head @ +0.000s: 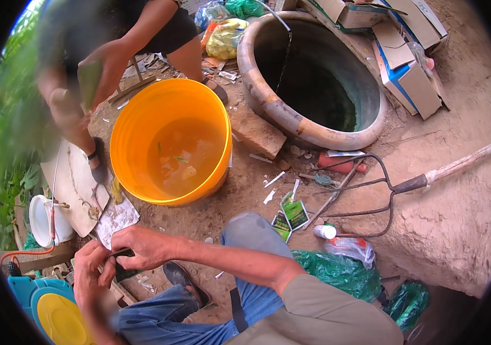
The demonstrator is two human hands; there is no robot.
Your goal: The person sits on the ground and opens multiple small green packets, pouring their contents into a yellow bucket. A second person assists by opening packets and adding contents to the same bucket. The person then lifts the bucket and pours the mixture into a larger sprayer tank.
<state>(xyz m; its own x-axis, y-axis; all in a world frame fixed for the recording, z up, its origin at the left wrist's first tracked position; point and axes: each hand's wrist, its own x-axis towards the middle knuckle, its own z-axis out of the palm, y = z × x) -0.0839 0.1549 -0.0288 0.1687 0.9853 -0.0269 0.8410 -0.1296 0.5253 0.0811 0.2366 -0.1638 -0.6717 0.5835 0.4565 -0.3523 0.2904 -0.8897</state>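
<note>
My left hand (91, 266) and my right hand (145, 248) are close together at the lower left. Between their fingers is a small, thin dark item (122, 252), pinched from both sides; my fingers partly cover it, so I cannot tell what it is. Beyond my hands stands an orange-yellow plastic bucket (120, 142) holding cloudy liquid with pale lumps and green bits. Across from me, a person's hand (109, 64) holds a flat greenish thing (90, 84), blurred in the view.
A large glazed vat (262, 92) has water running into it from a hose (275, 13). A pitchfork (409, 183) leans at the right, near green packets (294, 211) and a white bottle (325, 231). A white pail (47, 220) and a turquoise-and-yellow device (58, 317) stand left.
</note>
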